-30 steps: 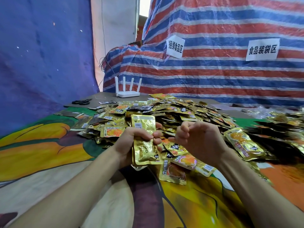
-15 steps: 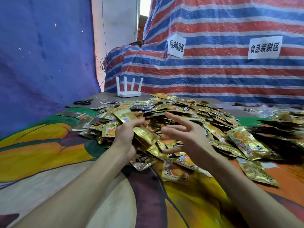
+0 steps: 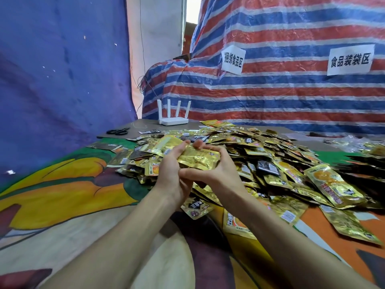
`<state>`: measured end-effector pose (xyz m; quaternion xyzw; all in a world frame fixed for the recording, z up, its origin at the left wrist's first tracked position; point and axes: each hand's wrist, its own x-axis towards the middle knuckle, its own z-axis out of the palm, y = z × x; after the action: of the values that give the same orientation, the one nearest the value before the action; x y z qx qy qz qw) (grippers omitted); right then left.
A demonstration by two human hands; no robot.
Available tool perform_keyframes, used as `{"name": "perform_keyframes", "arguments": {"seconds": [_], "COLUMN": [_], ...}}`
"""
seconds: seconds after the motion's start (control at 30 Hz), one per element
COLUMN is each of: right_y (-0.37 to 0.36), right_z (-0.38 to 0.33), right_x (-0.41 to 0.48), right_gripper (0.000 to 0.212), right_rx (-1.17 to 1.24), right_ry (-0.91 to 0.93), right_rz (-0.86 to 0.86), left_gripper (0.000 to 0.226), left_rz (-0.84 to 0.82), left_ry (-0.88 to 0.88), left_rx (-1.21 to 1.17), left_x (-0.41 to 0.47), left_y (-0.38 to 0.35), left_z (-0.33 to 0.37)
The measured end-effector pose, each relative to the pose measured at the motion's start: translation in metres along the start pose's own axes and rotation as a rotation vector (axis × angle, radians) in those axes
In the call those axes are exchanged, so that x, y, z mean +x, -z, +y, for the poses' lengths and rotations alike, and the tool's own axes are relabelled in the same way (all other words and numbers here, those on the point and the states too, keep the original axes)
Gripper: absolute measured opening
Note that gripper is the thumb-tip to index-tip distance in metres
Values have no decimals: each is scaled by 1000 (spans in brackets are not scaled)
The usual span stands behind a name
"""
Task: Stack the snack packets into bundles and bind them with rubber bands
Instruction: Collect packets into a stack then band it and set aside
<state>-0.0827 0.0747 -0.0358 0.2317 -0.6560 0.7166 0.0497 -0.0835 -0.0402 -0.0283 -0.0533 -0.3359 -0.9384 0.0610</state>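
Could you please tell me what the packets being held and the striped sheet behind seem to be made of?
Held packets, gripped by the left hand and right hand: likely metallised plastic film, glossy gold, going by creases and bright glints. Striped sheet: probably woven plastic tarpaulin, faintly shiny, crinkled all over.

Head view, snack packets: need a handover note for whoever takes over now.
Left hand: grips the packet stack from its left side.
Right hand: curled round the same stack from the right.
Loose pile lies on the cloth beyond the hands.
Done: a small stack gathered and held above the pile.
Left: no rubber band visible on it; bind it, then bundle the rest.
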Motion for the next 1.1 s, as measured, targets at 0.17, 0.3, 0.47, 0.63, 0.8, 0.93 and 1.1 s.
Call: {"name": "perform_keyframes", "arguments": {"seconds": [0.17,0.3,0.47,0.63,0.8,0.93,1.1], "right_y": [7,7,16,27,46,83,165], "right_z": [4,10,3,-16,-32,-47,-67], "right_x": [2,4,-1,-6,-12,-15,4], "right_gripper": [75,52,60,44,28,34,48], "right_rx": [73,232,53,41,-16,-74,-304], "right_ry": [-11,-10,-98,-309,-278,-265,-196], "right_rz": [9,127,80,-39,6,102,453], "left_gripper": [57,29,55,44,49,98,21], "left_rz": [-101,-81,-133,-221,-214,-220,-238], "left_ry": [30,61,22,34,-15,-101,-281], "left_rx": [86,43,115,255,523,651,859], "left_x": [-2,-5,-4,-6,-7,-9,-9], "left_y": [1,-1,2,3,2,3,7], "left_z": [-2,-2,-4,-10,-19,-25,-27]}}
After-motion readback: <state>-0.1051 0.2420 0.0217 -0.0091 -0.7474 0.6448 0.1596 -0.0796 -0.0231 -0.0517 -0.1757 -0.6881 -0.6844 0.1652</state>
